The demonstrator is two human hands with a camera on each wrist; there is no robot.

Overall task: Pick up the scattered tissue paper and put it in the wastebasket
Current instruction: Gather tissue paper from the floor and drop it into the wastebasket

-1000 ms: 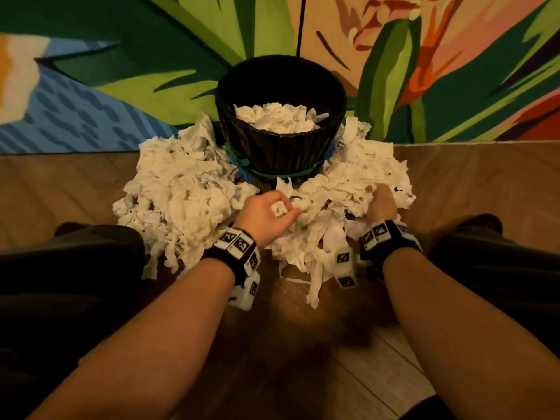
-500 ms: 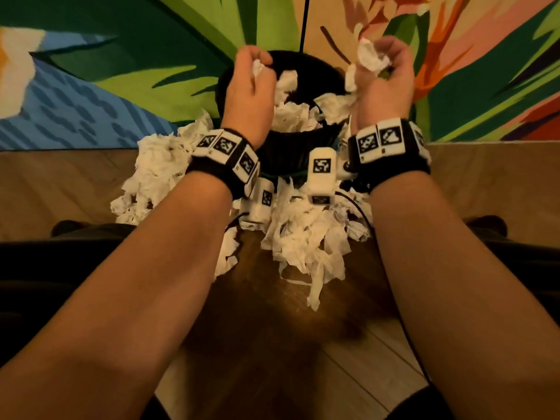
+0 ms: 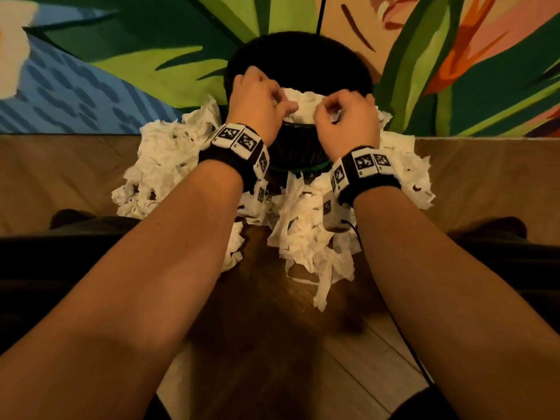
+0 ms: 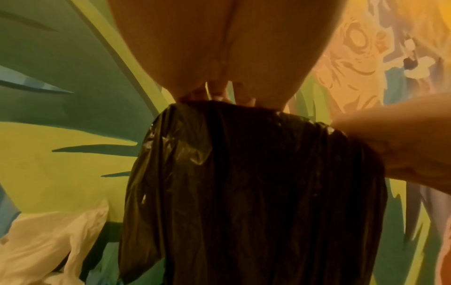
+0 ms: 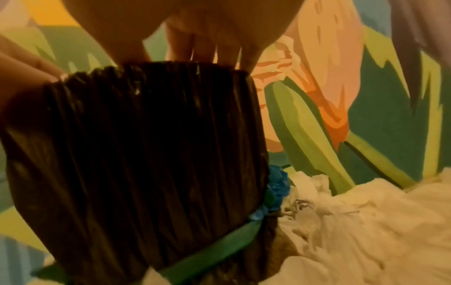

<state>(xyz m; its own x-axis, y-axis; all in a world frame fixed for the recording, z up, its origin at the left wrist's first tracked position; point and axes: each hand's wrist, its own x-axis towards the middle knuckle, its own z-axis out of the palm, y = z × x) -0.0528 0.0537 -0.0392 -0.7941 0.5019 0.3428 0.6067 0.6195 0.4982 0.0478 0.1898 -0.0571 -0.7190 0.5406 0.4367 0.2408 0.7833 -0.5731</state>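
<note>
The black bag-lined wastebasket [image 3: 295, 147] stands on the floor against the wall, with white tissue paper [image 3: 304, 106] heaped inside. My left hand [image 3: 257, 100] and right hand [image 3: 345, 116] sit side by side over its mouth, fingers curled down into the heap, with bits of tissue showing between them. In the left wrist view the fingertips [image 4: 217, 92] dip behind the wastebasket's [image 4: 244, 192] rim. The right wrist view shows the same beyond the wastebasket [image 5: 134, 144]. Scattered tissue lies left [image 3: 163, 159], right [image 3: 404, 165] and in front [image 3: 309, 237] of it.
A painted wall [image 3: 121, 71] rises right behind the basket. My legs in dark trousers [image 3: 60, 256] lie on either side on the wooden floor [image 3: 272, 328]. A green band [image 5: 219, 248] circles the basket's lower part.
Both hands grabbed tissue from the floor pile, lifted it above the basket, and have now come down onto the heap inside the basket.
</note>
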